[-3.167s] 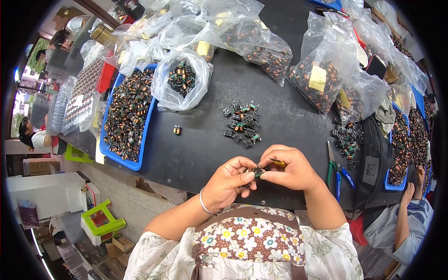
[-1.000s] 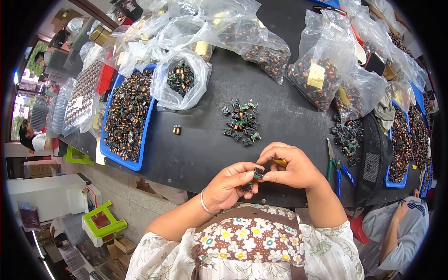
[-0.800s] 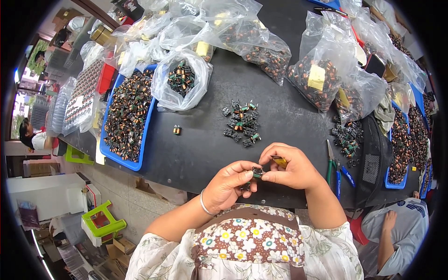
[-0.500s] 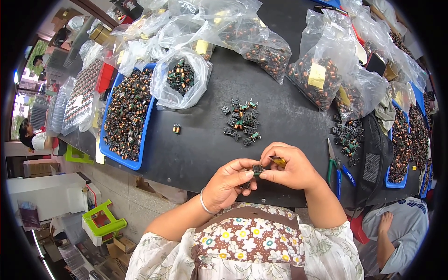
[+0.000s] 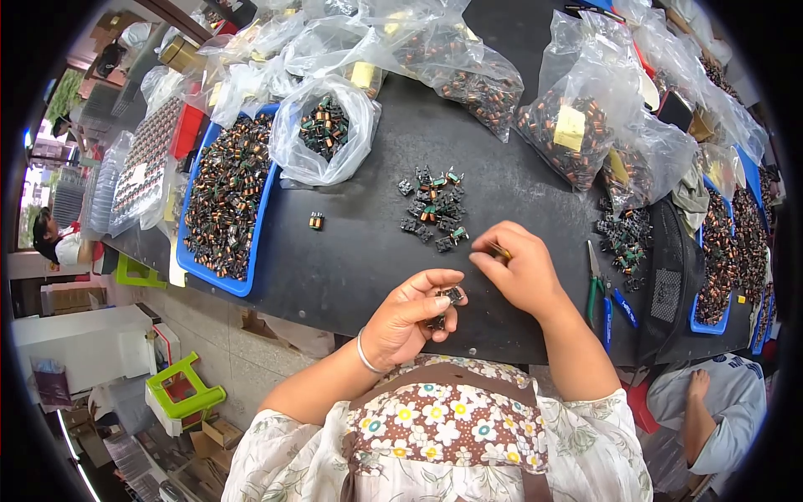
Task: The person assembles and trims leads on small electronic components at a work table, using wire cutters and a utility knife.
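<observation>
My left hand (image 5: 414, 314) is closed on small black coil components (image 5: 452, 294), one held up at the thumb and fingertips and another lower in the fingers. Just right of it, my right hand (image 5: 517, 263) hovers near the small loose pile of coil components (image 5: 437, 209). A thin yellow-and-dark piece (image 5: 499, 250) sticks out between its curled fingers; its kind I cannot make out. Whether those fingertips also pinch a component is hidden. One coil component with copper windings (image 5: 316, 220) stands alone on the black table (image 5: 376, 243).
A blue tray (image 5: 242, 287) full of coils and an open plastic bag (image 5: 288, 159) stand at left. Filled clear bags (image 5: 569, 163) lie along the back. Green-handled pliers (image 5: 592, 293), blue-handled cutters (image 5: 608, 314) and another pile (image 5: 623, 243) are at right. Co-workers sit on both sides.
My right hand has moved away from the left, up and slightly right toward the loose pile, still with the yellow-and-dark piece. My left hand stays nearly in place, holding components.
</observation>
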The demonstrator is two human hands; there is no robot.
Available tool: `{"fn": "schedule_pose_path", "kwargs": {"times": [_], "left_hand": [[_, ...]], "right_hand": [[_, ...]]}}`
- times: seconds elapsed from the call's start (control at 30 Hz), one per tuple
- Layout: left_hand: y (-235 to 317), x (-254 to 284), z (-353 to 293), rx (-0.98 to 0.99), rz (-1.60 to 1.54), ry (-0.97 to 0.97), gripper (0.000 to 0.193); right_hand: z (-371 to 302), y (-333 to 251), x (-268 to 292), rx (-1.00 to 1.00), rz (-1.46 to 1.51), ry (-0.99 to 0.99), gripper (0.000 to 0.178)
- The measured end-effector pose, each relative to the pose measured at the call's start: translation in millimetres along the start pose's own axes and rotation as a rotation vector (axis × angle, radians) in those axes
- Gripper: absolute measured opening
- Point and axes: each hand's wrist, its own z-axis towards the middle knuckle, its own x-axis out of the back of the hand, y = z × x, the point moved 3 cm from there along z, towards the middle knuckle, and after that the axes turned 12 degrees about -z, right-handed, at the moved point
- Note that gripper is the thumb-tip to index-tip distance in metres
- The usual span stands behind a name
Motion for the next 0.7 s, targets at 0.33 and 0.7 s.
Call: {"fn": "schedule_pose_path", "kwargs": {"times": [0.33, 0.7], "left_hand": [[-3, 9, -2, -0.02, -0.151, -0.05, 0.021], [1, 1, -1, 0.089, 0.086, 0.162, 0.025]], "right_hand": [[13, -5, -8, 0.053, -0.336, 0.136, 0.024], [-10, -10, -2, -0.008, 0.335, -0.227, 0.019]]}}
